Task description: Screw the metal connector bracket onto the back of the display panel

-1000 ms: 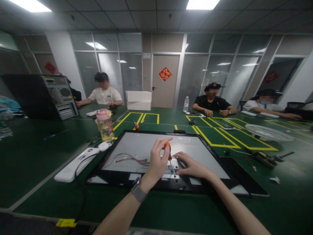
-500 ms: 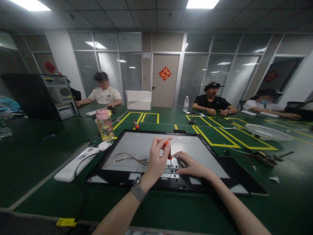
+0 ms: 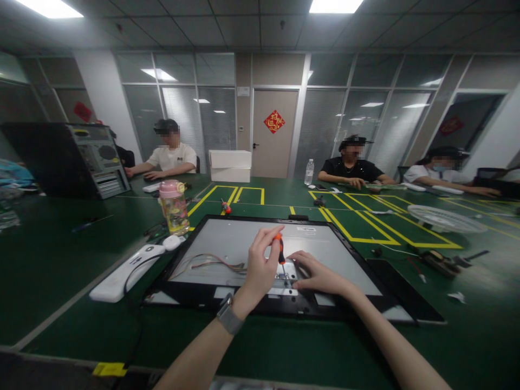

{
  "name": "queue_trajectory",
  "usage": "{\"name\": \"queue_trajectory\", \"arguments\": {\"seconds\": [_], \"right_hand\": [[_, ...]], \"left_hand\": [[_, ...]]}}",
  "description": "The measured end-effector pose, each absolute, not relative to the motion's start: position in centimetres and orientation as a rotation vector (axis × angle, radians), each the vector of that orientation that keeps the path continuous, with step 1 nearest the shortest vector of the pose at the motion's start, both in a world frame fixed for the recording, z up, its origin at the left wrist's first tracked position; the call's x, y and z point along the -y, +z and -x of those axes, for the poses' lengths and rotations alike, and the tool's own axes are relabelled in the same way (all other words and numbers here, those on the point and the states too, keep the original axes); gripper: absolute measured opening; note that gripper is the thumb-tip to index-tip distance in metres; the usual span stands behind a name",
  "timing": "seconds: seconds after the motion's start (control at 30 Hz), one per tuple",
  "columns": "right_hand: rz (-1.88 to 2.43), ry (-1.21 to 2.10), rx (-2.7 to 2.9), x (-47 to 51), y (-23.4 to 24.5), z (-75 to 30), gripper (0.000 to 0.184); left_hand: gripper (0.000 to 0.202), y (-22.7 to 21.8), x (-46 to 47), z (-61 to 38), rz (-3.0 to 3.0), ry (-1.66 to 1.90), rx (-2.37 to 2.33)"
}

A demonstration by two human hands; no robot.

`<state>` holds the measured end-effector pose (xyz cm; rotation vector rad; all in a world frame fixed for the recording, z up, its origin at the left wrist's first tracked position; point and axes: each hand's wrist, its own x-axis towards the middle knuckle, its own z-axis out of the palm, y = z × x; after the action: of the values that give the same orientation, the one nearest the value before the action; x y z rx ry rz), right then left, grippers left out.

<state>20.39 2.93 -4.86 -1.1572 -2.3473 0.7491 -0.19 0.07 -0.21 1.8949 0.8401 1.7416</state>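
My left hand is closed around the handle of a screwdriver with an orange and black grip. The screwdriver stands nearly upright, its shaft pointing down at a small metal bracket. The bracket lies near the front edge of a large flat display panel with a black frame and grey back. Beside the bracket rests my right hand, fingers stretched forward and thumb apart, its fingertips at the bracket's right side. Thin wires run across the panel to the left of my left hand. The screwdriver's tip is too small to make out clearly.
Left of the panel are a white power bank-like case with a black cable and a pink-lidded bottle. A black computer case stands further left. At right lie a dark flat panel and a caliper-like tool. Several people sit opposite.
My hands and the screwdriver have barely moved. Across the table, the person in black now has a flat object at their hands, and the left person's hand has drawn back toward their body.
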Motion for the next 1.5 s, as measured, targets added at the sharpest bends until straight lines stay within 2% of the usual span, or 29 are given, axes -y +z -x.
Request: {"name": "queue_trajectory", "arguments": {"seconds": [0.13, 0.33, 0.57, 0.77, 0.97, 1.13, 1.33, 1.5], "right_hand": [[1.171, 0.765, 2.341, -2.87, -4.77, -20.36, 0.061], [1.162, 0.758, 2.351, -2.74, -4.55, -20.29, 0.06], [1.157, 0.77, 2.335, -2.75, -4.69, -20.3, 0.06], [1.201, 0.782, 2.336, -2.62, -4.32, -20.07, 0.062], [1.19, 0.794, 2.329, -2.54, -4.21, -20.08, 0.06], [1.184, 0.787, 2.327, -2.56, -4.34, -20.1, 0.06], [1.171, 0.773, 2.329, -2.71, -4.52, -20.14, 0.06], [1.167, 0.768, 2.339, -2.79, -4.66, -20.22, 0.061]], "left_hand": [[0.021, -0.42, -0.28, 0.19, -1.89, 1.793, -0.893], [0.03, -0.43, -0.14, 0.31, -1.881, 1.723, -0.842], [0.019, -0.4, -0.19, 0.15, -1.878, 1.733, -0.887], [0.033, -0.46, -0.06, 0.28, -1.877, 1.707, -0.791], [0.025, -0.34, -0.14, 0.17, -1.882, 1.719, -0.821], [0.035, -0.44, -0.19, 0.21, -1.894, 1.656, -0.785], [0.03, -0.59, -0.39, 0.06, -1.908, 1.67, -0.812], [0.037, -0.47, -0.17, 0.19, -1.947, 1.637, -0.799]]}}
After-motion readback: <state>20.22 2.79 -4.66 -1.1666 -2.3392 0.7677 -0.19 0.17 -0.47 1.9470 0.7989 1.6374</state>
